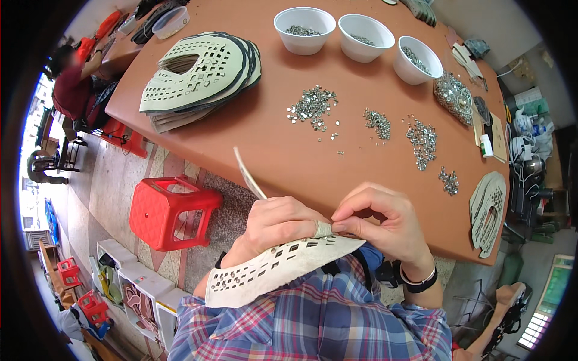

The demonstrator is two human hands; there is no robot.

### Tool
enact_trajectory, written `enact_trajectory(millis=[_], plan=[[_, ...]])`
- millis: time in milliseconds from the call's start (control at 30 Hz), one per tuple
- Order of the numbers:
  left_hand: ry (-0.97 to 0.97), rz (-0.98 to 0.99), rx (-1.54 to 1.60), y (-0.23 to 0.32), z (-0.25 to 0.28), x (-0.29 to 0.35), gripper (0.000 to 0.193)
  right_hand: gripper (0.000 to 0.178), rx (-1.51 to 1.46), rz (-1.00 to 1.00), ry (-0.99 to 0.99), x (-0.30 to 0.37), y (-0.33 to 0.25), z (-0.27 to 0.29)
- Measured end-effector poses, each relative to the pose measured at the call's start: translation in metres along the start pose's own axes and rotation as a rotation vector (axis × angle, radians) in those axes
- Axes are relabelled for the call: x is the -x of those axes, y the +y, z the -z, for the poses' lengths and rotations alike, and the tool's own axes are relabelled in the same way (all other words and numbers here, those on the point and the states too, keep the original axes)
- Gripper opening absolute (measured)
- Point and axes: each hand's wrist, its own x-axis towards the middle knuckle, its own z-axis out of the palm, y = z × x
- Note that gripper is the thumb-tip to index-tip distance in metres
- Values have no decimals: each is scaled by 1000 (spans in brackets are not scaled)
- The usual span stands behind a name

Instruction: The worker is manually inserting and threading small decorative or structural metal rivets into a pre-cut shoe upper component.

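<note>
My left hand [280, 221] grips a cream shoe upper [256, 286] punched with rows of small square holes, holding it tilted above my lap at the table's front edge. Silvery studs sit in some of its holes. A pale wrap [323, 229] covers one left fingertip. Thumb and forefinger of my right hand [382, 216] are pinched together by that fingertip, over the upper's top edge; whatever lies between them is too small to make out. Beyond my hands, loose piles of shiny rhinestones [313, 108] and smaller studs [422, 143] lie on the table.
On the brown table [265, 144] stand a stack of punched uppers [201, 72] and white bowls [305, 39] of stones. A bag of stones [453, 99], a small bottle [486, 145] and another upper [489, 210] lie right. Left are a red stool [159, 213] and a seated person [75, 90].
</note>
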Motion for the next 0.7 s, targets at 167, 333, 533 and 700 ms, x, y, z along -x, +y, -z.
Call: enact_trajectory(millis=[167, 333, 533, 700], plan=[[0, 20, -12, 5, 0, -2, 25, 9, -93, 3, 8, 7, 5, -6], [-101, 41, 67, 7, 5, -3, 25, 12, 35, 166, -15, 10, 10, -7], [-62, 129, 136, 4, -3, 5, 29, 22, 36, 162, 3, 12, 13, -7], [-96, 260, 222, 12, 5, 2, 49, 20, 99, 214, -38, 11, 13, -9]])
